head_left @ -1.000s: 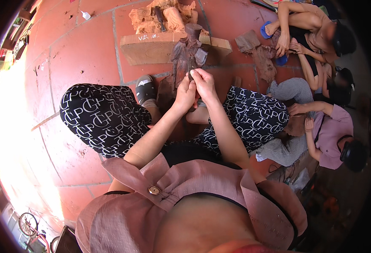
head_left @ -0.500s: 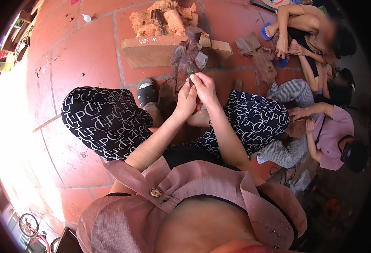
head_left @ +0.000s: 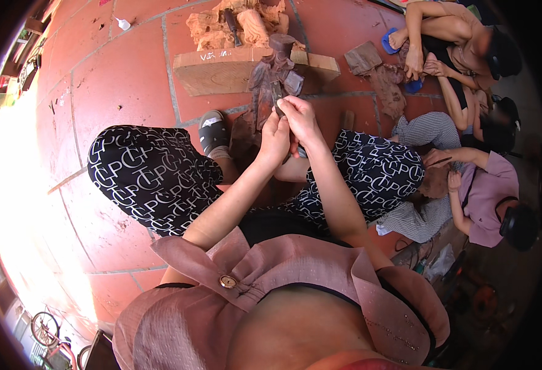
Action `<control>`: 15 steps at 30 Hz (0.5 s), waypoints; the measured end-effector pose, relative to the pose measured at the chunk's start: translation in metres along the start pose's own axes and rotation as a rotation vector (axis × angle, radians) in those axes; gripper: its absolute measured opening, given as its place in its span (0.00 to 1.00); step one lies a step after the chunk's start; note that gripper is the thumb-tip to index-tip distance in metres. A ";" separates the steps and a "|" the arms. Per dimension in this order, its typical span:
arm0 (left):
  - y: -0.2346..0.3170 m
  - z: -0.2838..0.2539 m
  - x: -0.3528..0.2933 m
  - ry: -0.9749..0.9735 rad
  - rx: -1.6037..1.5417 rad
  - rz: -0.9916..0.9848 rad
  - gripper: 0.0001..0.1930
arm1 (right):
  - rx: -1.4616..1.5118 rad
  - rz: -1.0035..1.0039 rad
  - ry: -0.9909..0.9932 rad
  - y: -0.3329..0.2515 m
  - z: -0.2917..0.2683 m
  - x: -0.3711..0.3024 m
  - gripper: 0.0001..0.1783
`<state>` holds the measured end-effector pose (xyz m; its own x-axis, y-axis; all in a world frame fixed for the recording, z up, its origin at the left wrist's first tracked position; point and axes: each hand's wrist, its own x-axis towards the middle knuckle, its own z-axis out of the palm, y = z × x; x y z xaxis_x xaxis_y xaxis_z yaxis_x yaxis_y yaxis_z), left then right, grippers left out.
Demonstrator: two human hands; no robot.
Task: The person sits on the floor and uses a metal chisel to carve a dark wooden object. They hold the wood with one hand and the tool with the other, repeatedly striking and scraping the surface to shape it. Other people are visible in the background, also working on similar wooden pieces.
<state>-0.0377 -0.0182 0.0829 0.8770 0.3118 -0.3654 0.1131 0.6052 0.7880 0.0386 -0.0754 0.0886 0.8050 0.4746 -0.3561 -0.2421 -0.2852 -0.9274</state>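
A dark brown wooden carving (head_left: 262,80) of a figure stands between my feet, leaning against a thick pale plank. My right hand (head_left: 301,123) is closed around a chisel (head_left: 276,92), thumb laid along it, with its narrow blade pointing away at the carving's lower front. Pressed against it from the left, my left hand (head_left: 273,140) is also closed on the chisel, low on the tool. Most of the handle is hidden inside my fingers. Whether the blade tip touches the wood is hard to make out.
On the plank (head_left: 212,74) sits an orange-toned carving (head_left: 209,28) with another chisel (head_left: 231,28) lying on it. Dark wood pieces (head_left: 387,89) lie to the right on the red tiles. Several people sit along the right, one close to my knee. A small white bottle (head_left: 123,24) lies far left.
Both hands have shifted slightly with the chisel, and more of its blade shows above my fingers. At right, the nearest person's hand now shows a thin dark tool.
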 end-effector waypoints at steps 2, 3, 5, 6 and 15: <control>-0.001 0.002 0.001 0.019 -0.007 -0.005 0.10 | 0.021 0.006 -0.023 -0.002 -0.002 0.002 0.13; -0.002 0.003 0.002 0.028 -0.013 -0.005 0.10 | 0.038 0.025 -0.032 -0.001 -0.003 0.001 0.13; -0.008 0.004 0.003 0.026 -0.012 -0.013 0.10 | 0.069 0.056 -0.051 0.000 -0.006 0.002 0.13; -0.013 0.003 0.004 0.016 -0.004 -0.021 0.10 | 0.066 0.061 -0.023 0.007 -0.006 0.003 0.13; 0.005 0.009 -0.006 -0.016 -0.037 -0.015 0.10 | 0.074 0.074 -0.023 -0.005 -0.006 -0.005 0.14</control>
<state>-0.0381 -0.0239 0.0941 0.8830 0.2910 -0.3683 0.1089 0.6363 0.7637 0.0386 -0.0811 0.0961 0.7713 0.4735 -0.4252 -0.3401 -0.2581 -0.9043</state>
